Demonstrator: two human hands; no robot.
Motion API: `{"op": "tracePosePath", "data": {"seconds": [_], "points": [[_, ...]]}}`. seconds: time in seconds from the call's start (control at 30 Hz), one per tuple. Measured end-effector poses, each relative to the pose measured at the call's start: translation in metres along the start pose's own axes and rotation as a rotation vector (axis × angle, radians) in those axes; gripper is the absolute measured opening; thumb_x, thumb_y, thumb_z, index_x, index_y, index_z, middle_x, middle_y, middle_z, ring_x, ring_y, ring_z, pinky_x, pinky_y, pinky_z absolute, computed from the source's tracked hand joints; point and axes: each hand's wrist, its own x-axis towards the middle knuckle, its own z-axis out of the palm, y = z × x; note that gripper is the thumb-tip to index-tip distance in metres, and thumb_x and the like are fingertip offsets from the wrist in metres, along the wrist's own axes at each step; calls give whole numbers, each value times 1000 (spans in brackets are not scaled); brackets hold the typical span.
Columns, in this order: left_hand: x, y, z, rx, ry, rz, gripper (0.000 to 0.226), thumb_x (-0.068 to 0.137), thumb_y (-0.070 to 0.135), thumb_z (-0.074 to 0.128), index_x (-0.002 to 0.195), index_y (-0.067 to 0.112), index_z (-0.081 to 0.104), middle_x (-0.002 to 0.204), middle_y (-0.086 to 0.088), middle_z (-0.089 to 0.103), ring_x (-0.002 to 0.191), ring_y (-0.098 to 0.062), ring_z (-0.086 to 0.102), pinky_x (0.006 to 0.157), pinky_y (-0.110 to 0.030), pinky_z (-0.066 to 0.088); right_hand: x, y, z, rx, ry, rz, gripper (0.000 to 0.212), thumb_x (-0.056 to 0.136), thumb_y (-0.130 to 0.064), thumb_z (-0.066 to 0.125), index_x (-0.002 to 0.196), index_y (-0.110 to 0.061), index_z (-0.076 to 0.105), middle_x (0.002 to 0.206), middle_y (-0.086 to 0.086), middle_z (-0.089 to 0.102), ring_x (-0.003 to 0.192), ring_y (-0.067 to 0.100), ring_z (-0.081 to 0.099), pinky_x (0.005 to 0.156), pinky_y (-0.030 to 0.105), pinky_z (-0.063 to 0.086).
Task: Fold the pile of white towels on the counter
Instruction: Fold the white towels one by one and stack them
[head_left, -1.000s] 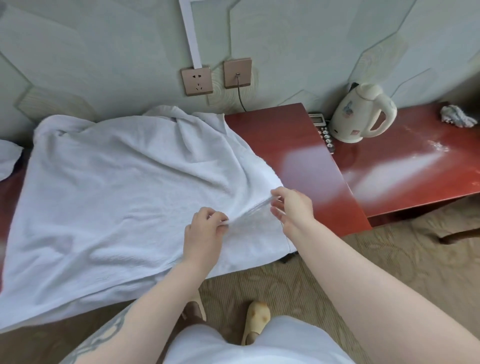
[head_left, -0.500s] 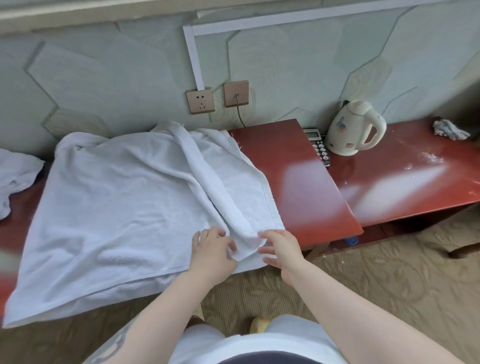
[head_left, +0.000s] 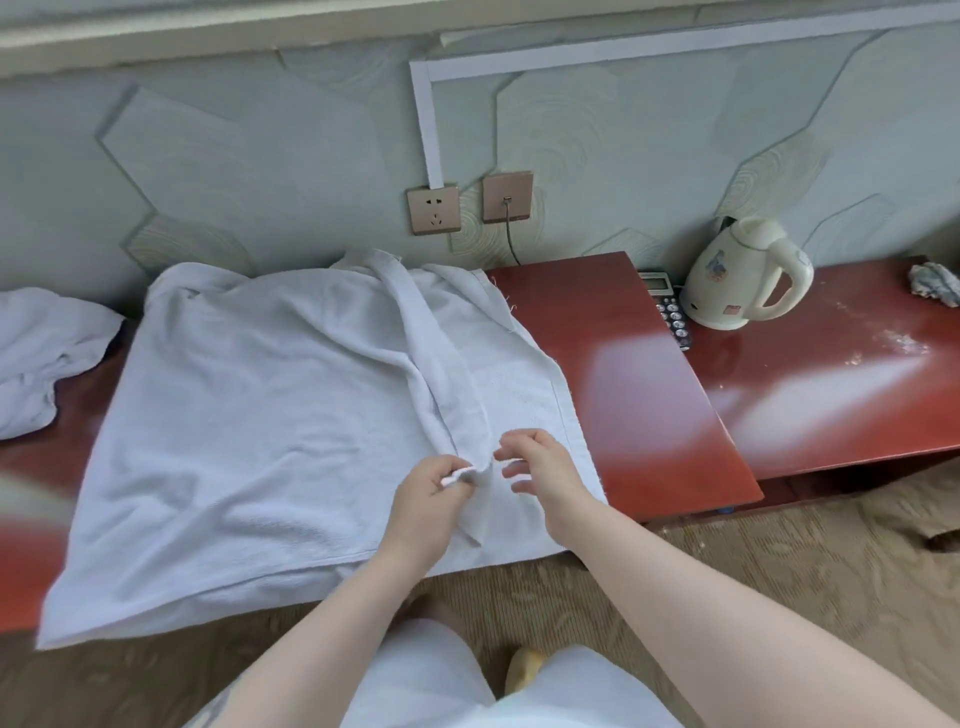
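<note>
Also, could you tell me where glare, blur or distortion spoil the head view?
Head view: window glare washes out patches of the red counter; the far-left edge by the spread white towel is smeared with motion blur; wide-angle distortion bows the wall and counter lines.

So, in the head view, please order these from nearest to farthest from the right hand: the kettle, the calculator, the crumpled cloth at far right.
From the right hand:
1. calculator, behind right, by the kettle
2. kettle, further right, near the wall
3. crumpled cloth, far right edge

Soft daylight, glare on red counter (head_left: 649, 374), wide-angle bending, blurred left edge
</note>
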Motion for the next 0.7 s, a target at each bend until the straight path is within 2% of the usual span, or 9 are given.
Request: {"op": "tracePosePath", "data": {"seconds": [0.1,0.17,0.23,0.3,0.4,0.5,0.57,0.6,0.7], "points": [[5,20,-22,-193,-18,-29,12,65,19,47,59,11,55,75,-3,53,70,-15,46,64,-23,35,39,-23,30,-49,-55,54,35,93,-32,62,122,-15,53,124,1,58,107,17,59,92,33,49],[6,28,-32,-240,-126,-2,18,62,14,43,56,-1,51,71,-12,46,66,-17,38,56,-20,30,65,-47,56,-101,-125,110,49,89,-37,67,128,-11,51,129,4,57,107,18,56,92,32,45],[8,33,-42,-263,-246,-4,27,63,13,41,57,-12,47,67,-15,37,61,-17,32,51,-19,26,83,-67,83,-168,-167,134,53,85,-40,71,123,-11,49,126,4,51,107,20,50,95,34,41],[11,38,-52,-285,-370,-8,24,64,12,40,48,-5,46,56,-11,37,51,-10,32,50,-18,26,97,-80,109,-255,-166,86,64,82,-47,73,131,-12,49,132,1,48,118,20,48,102,35,38],[19,42,-67,-268,-520,-60,26,66,11,42,41,19,38,44,6,32,44,-5,27,48,-19,23,111,-83,142,-459,-143,-19,73,78,-46,77,138,-14,50,134,-1,53,117,18,51,92,30,37],[31,40,-77,-219,-553,-90,24,66,13,44,50,18,28,49,4,21,47,-9,18,51,-28,13,122,-74,161,-755,-126,-80,51,82,-38,75,123,-15,56,115,-1,58,107,20,57,86,30,44],[38,41,-83,-221,-539,-114,24,66,14,44,50,18,27,49,4,20,47,-9,18,51,-28,13,127,-71,168,-923,-101,-112,31,88,-30,67,112,-13,59,111,3,63,107,24,61,87,33,49],[41,41,-85,-232,-529,-132,24,65,14,44,48,18,28,49,4,21,46,-8,18,50,-27,14,129,-71,171,-965,-82,-117,32,89,-28,64,115,-11,57,116,6,62,111,27,60,89,34,49],[45,41,-90,-275,-515,-186,27,62,13,43,41,23,31,46,8,23,44,-7,20,47,-22,18,139,-75,176,-864,-43,-28,71,86,-36,70,140,-10,32,131,9,46,118,31,52,96,40,46]]}}
